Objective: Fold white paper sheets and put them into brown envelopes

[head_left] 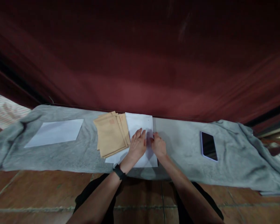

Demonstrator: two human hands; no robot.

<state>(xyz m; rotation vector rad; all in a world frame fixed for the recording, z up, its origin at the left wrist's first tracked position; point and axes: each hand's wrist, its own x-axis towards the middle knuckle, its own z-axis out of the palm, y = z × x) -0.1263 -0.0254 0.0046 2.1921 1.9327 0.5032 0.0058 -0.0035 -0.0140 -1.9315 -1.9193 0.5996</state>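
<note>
A white sheet of paper [140, 123] lies on a grey cloth [177, 146] in front of me. My left hand [137, 144], a black band on its wrist, rests flat on the sheet with fingers stretched out. My right hand [158, 144] is beside it on the paper's right part, fingers curled and pinching at the paper's edge. A stack of several tan envelopes [112, 133] lies fanned just left of my left hand, overlapping the white sheet.
A second white sheet [54, 132] lies on the cloth at the left. A dark phone [208, 145] lies on the cloth at the right. A dark red curtain [140, 62] hangs behind. Brown floor tiles [37, 193] show below.
</note>
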